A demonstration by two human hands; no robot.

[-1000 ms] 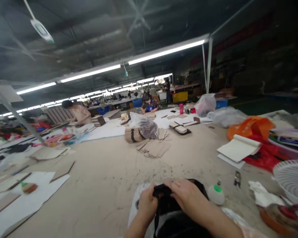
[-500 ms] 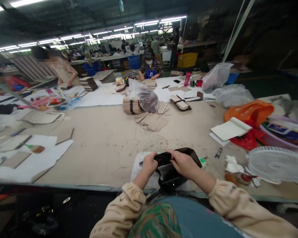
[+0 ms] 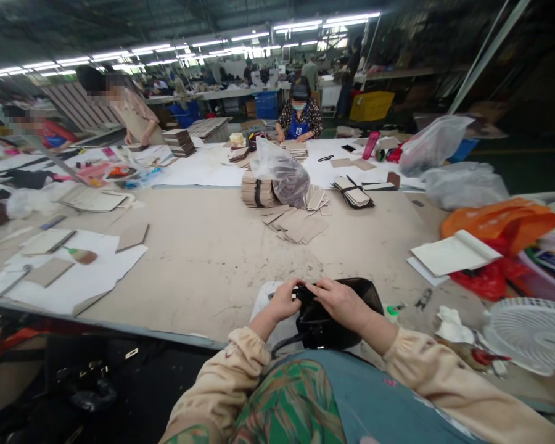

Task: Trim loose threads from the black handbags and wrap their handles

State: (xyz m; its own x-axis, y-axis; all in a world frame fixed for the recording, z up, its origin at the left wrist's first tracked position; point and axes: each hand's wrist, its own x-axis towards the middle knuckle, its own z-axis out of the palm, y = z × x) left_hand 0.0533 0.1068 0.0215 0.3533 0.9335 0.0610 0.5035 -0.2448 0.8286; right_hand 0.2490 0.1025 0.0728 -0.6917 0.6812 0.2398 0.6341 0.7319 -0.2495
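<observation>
Far left, a white sheet [image 3: 108, 271] bears flat panels [image 3: 50, 272]. Your left hand [image 3: 284, 301] pinches the rim of the black bag [image 3: 328, 336], located at the table's [image 3: 203, 259] near edge. Your right hand [image 3: 341, 302] grips it too, fingertips close to the left's. Farther right: pliers [image 3: 423, 298], then a round white slatted basket [image 3: 531, 333].

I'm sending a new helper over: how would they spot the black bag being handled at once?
Follow the big beige tabletop to its near edge. There, the left hand and right hand grip the black bag. Unlike the white material and green cap on either side, it's mostly black.
</observation>
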